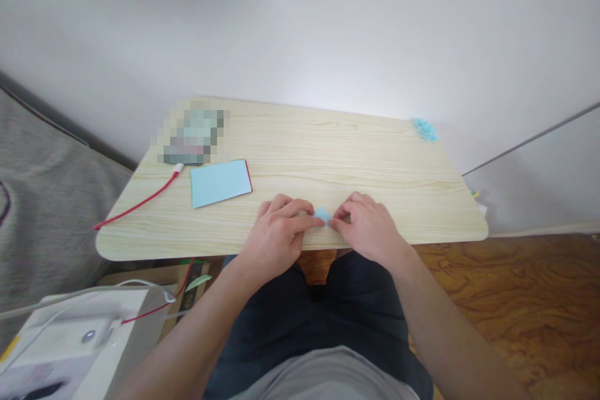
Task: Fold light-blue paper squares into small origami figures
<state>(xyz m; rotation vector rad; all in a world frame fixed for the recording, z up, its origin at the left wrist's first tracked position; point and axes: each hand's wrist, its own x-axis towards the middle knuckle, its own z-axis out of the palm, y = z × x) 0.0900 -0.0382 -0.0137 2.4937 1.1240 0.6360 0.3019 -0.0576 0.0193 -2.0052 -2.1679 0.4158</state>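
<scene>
A small piece of light blue paper [322, 215], seemingly folded, lies near the table's front edge between my two hands. My left hand [280, 225] has its fingertips on the paper's left side, holding it against the tabletop. From the right, my right hand [368, 225] pinches the paper's edge with closed thumb and fingers. The fingers partly cover the paper, so its exact folds cannot be made out. Left of my hands rests a flat stack of light blue rectangular paper [221, 184] with red and green showing at its edges.
On the pale wooden table [319, 150], a pixelated phone-like device [194, 134] lies at the back left, with a red cable [140, 205] plugged in. Small light blue paper pieces [425, 129] sit at the far right corner. A white wall [319, 25] stands behind the table.
</scene>
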